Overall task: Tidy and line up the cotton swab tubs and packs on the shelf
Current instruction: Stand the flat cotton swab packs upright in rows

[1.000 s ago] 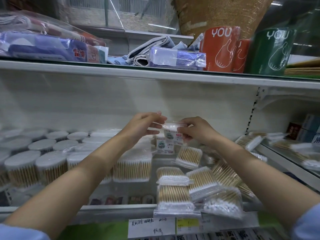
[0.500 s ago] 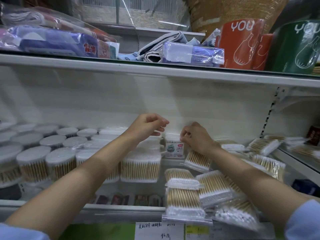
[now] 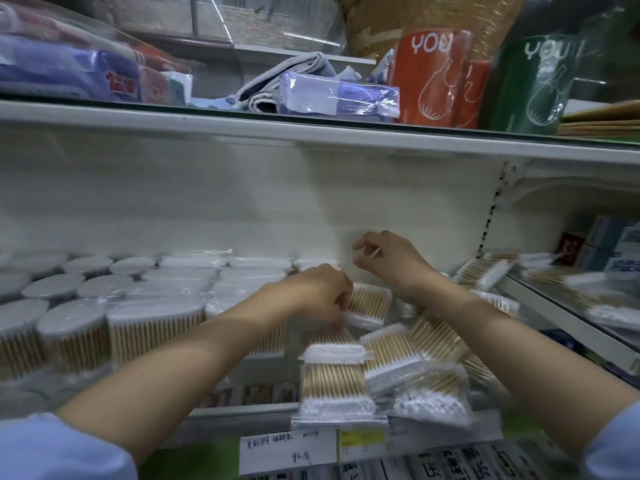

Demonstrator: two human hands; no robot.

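Round cotton swab tubs [image 3: 65, 327] with white lids stand in rows at the left of the shelf, with rectangular tubs [image 3: 156, 323] beside them. Flat plastic swab packs lie in a loose heap at the front right: one front pack [image 3: 332, 379] and another pack [image 3: 433, 400] beside it. My left hand [image 3: 315, 292] reaches down with curled fingers and grips the left edge of a tilted swab pack [image 3: 370, 301] in the middle. Near the back wall my right hand [image 3: 394, 261] hovers above it, fingers loosely curled and holding nothing I can make out.
The upper shelf [image 3: 311, 133] juts out overhead, carrying wrapped cloths, an orange pack [image 3: 429, 81] and a green pack [image 3: 533, 84]. More swab packs [image 3: 485, 271] spill onto the neighbouring shelf at the right. Price labels [image 3: 287, 452] line the front edge.
The small labelled tub that both hands held went down at the back of the shelf. My left hand dropped onto the tilted pack. My right hand let go and rose.
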